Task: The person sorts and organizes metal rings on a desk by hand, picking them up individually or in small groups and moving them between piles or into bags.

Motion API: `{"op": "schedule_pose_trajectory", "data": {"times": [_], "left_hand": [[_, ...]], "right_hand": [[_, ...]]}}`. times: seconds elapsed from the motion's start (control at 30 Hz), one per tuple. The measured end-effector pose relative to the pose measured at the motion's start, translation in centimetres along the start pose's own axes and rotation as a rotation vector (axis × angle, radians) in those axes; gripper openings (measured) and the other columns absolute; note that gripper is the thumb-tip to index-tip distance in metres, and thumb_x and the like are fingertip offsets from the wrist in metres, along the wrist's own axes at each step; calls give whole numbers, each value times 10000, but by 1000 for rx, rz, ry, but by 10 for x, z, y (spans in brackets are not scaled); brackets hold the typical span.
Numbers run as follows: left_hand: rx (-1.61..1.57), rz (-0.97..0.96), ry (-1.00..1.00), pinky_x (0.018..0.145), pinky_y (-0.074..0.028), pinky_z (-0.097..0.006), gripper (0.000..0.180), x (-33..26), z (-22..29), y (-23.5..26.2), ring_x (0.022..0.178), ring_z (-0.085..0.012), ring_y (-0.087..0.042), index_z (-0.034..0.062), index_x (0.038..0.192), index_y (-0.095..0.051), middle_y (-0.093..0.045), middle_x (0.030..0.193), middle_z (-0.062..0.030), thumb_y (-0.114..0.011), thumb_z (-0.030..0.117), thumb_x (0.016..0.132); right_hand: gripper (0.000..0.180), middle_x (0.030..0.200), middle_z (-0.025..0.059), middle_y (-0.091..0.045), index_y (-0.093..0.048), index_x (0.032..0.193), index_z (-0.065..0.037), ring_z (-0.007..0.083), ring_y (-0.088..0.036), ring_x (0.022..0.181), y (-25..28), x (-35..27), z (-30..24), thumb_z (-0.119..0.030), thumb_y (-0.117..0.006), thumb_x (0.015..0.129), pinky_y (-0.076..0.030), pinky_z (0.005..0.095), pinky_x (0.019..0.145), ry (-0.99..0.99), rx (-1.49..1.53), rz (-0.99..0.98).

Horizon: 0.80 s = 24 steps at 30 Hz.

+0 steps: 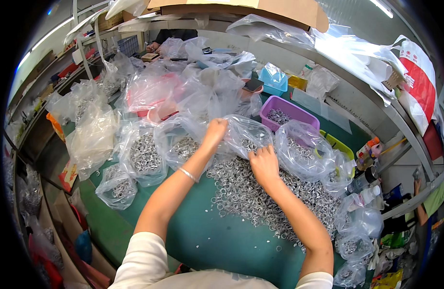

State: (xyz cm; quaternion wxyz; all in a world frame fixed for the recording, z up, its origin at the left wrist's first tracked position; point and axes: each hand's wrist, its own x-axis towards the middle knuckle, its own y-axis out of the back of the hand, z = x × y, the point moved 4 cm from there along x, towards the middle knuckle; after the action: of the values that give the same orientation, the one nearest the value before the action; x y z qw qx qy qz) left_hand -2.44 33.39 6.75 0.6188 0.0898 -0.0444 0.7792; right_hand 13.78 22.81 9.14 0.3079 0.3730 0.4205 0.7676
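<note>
Clear plastic bags of metal rings (144,153) are crowding the green table from nine to twelve o'clock. A cardboard box (260,8) is sitting overhead at twelve. A white-and-red bag (421,82) is hanging at two. A dark phone screen (253,85) is lying at one.

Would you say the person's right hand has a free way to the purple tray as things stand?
Probably yes. The right hand rests on the clear bag at the ring pile, and the purple tray lies open-topped just beyond it; only low bags sit between, so reaching over them looks feasible.
</note>
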Motion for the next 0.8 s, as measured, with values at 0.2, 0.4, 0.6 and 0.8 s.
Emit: {"op": "schedule_pose_trajectory", "data": {"times": [0.2,0.4,0.6,0.8], "left_hand": [[511,-216,-1067,996,-361,-433,272,-84,69,-8,1000,-343,-553,7,1035,-580,-585,1003,-180,-558,38,766],[794,-522,-929,1039,-323,-486,156,-85,52,-18,873,-296,-595,17,927,-611,-614,846,-146,-550,51,787],[336,-468,-858,938,-433,-431,265,-145,61,-10,969,-322,-572,8,1003,-587,-602,971,-139,-565,-57,748],[416,-668,-650,969,-398,-422,333,-197,-6,-46,1158,-353,-470,26,1143,-546,-490,1218,-197,-605,46,816]], "right_hand": [[157,819,123,-642,-645,885,-35,257,-596,887,2,-5,2,-103,-577,760,-330,423,988,-30,-24,19],[304,1104,144,-536,-588,1029,-26,295,-521,991,35,-31,-5,-58,-591,726,-352,441,940,-20,98,357],[249,1003,151,-570,-597,1031,-10,306,-530,1012,26,-148,-35,-25,-595,783,-404,397,853,-127,830,89],[290,1087,160,-579,-583,1073,1,348,-519,1008,4,-215,-19,-39,-609,787,-394,402,932,-566,881,169]]}}
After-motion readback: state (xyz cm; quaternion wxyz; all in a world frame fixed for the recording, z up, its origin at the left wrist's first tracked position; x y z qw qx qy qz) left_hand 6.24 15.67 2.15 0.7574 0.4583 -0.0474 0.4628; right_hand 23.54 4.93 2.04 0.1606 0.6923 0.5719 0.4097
